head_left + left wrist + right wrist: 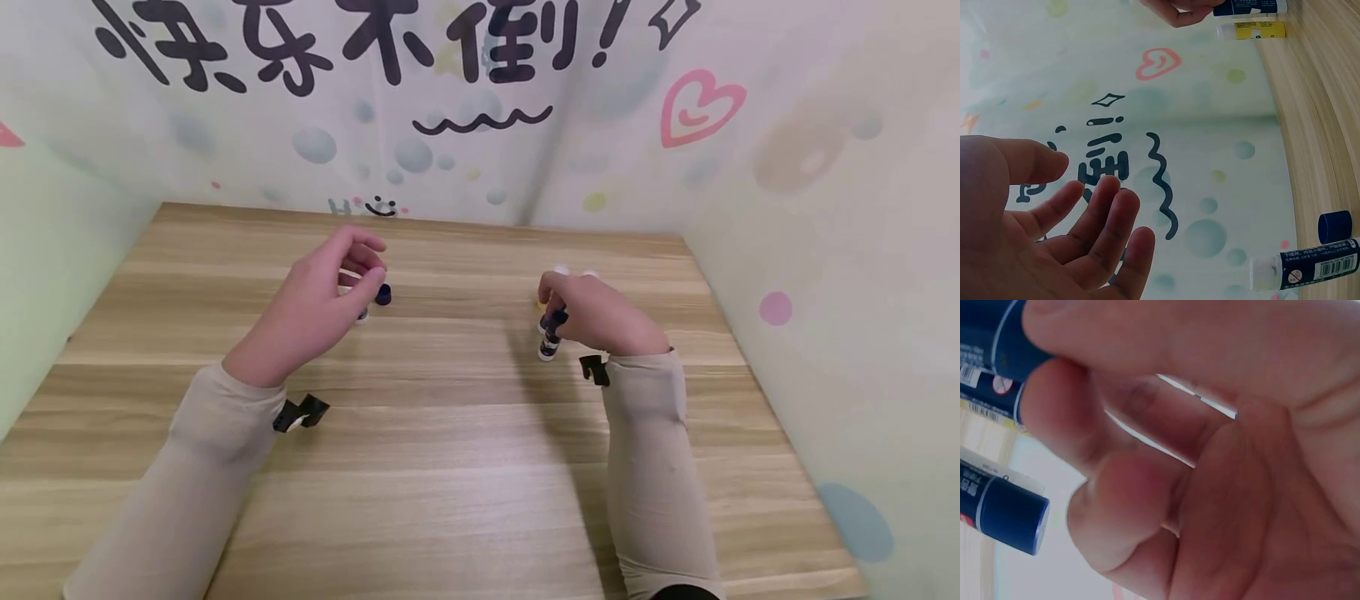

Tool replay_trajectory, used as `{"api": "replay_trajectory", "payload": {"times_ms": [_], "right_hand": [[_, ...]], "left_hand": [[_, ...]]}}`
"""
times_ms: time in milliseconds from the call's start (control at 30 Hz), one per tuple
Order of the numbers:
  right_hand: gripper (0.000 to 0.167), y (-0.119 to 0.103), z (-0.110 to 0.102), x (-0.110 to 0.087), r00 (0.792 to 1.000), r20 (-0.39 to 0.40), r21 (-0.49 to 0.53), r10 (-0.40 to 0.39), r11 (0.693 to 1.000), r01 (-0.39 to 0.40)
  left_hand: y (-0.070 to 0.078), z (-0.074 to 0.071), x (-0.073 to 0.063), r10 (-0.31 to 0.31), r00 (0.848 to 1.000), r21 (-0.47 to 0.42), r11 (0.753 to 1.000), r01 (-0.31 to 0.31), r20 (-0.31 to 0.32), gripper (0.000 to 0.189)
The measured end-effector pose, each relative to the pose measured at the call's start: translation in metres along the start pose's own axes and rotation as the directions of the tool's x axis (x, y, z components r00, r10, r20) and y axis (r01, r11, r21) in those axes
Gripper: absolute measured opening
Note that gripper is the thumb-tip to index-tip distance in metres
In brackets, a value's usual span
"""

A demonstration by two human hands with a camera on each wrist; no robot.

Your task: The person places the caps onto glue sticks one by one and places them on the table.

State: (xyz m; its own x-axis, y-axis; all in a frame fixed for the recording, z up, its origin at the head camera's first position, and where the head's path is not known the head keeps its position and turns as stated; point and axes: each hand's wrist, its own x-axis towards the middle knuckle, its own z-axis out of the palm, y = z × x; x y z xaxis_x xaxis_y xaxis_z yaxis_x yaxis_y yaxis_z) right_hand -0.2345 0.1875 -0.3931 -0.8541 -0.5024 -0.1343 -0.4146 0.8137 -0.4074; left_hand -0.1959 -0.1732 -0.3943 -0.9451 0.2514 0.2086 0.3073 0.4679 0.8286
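My right hand [600, 312] pinches the dark blue cap [1016, 340] of a glue stick [549, 345] between thumb and forefinger. That glue stick stands on the table with its white base down. In the right wrist view, a second capped glue stick [1011, 515] appears below the fingers. My left hand [315, 300] is raised with relaxed, slightly bent fingers and holds nothing. Near it an uncapped glue stick [1319, 264] shows its whitish top and barcode label. A loose blue cap [383, 294] lies beside that stick. In the head view the left hand mostly hides the uncapped stick.
Beyond the right hand is a yellow-labelled glue stick [1263, 30], and white tops [561, 269] show behind the knuckles. The wood-grain table [420, 467] ends against a printed backdrop [465, 167] with dark lettering, and patterned panels flank both sides.
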Motion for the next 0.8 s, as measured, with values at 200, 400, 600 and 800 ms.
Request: {"api": "replay_trajectory", "payload": {"times_ms": [200, 400, 600, 800], "right_hand": [[0.038, 0.001, 0.0, -0.002, 1.0, 0.01, 0.004, 0.024, 1.0, -0.024], [0.043, -0.001, 0.001, -0.004, 0.999, 0.025, 0.005, 0.035, 0.999, -0.035], [0.044, -0.003, -0.002, -0.007, 0.998, 0.047, -0.002, 0.05, 0.999, -0.05], [0.054, -0.013, -0.004, -0.008, 0.999, 0.03, -0.002, 0.021, 1.0, -0.021]], "left_hand": [[0.002, -0.003, 0.0, 0.014, 1.0, -0.002, 1.0, -0.014, -0.001, 0.027], [0.003, -0.006, 0.0, 0.03, 1.0, -0.008, 1.0, -0.03, -0.007, 0.025], [0.005, -0.015, -0.002, 0.029, 0.999, -0.036, 0.999, -0.03, -0.033, 0.022], [0.002, -0.025, -0.002, 0.013, 0.997, -0.027, 1.0, -0.015, -0.081, 0.025]]}}
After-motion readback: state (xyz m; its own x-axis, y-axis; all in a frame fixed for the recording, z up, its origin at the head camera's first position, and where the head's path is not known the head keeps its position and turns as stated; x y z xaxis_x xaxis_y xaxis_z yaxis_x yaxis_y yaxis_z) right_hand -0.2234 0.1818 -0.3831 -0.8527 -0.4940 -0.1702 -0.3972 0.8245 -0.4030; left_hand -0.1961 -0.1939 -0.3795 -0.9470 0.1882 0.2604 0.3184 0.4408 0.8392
